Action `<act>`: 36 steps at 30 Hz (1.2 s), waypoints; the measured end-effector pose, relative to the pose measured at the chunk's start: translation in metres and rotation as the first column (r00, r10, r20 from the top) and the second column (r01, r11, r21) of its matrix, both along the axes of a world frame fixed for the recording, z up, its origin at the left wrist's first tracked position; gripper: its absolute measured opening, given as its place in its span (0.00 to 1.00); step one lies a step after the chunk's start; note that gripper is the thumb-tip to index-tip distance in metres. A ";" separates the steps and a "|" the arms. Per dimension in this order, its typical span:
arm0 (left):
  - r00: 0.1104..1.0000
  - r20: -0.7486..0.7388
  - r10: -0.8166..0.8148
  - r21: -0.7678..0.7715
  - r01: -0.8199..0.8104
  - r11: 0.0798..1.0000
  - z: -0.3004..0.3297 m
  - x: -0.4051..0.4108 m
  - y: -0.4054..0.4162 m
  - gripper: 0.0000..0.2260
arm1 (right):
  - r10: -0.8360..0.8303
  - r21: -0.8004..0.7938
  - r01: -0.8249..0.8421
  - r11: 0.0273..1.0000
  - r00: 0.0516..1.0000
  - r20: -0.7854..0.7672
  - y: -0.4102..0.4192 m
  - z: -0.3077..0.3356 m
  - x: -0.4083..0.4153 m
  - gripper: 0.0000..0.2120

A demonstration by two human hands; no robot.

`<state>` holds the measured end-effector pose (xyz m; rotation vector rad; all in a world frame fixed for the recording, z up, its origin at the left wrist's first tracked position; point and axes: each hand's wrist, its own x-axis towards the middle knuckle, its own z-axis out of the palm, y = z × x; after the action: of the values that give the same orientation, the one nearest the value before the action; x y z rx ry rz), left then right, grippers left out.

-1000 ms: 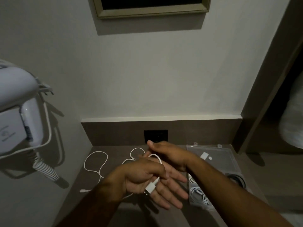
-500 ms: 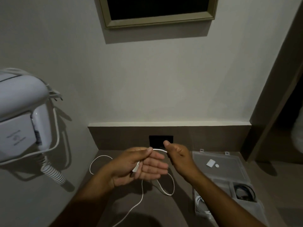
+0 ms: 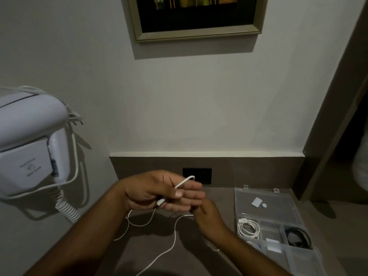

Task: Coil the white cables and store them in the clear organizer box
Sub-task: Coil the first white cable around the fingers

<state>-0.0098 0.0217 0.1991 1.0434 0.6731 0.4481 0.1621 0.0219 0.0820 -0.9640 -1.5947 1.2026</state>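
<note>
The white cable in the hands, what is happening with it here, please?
A person is winding a white cable by hand above a brown counter. The left hand holds the cable with its plug end against the fingers, a loop sticking up. The right hand sits just below and guides the loose length, most of which trails uncoiled on the counter. To the right, the clear organizer box lies open, with one coiled white cable already in a compartment.
</note>
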 end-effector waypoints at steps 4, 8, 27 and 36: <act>0.998 0.016 0.061 0.041 -0.062 0.997 -0.006 0.006 -0.001 0.20 | 0.043 0.117 -0.081 0.990 0.955 0.295 0.027 0.001 0.024 0.10; 0.965 0.118 0.234 0.098 -0.245 0.965 -0.014 0.022 0.005 0.20 | 0.199 0.147 -0.350 0.925 0.776 0.599 -0.001 -0.003 -0.006 0.12; 0.995 0.085 -0.061 0.107 0.052 0.993 -0.008 -0.010 0.005 0.20 | 0.225 0.046 -0.225 0.973 0.974 0.000 0.050 0.091 0.019 0.05; 0.910 0.124 0.396 0.113 -0.409 0.905 0.000 -0.010 0.023 0.27 | 0.190 0.128 -0.243 0.962 0.926 0.326 -0.001 0.043 -0.016 0.10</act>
<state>-0.0200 0.0444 0.1994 1.0028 0.7809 0.9129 0.1463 0.0205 0.1252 -0.9191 -2.0645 1.0795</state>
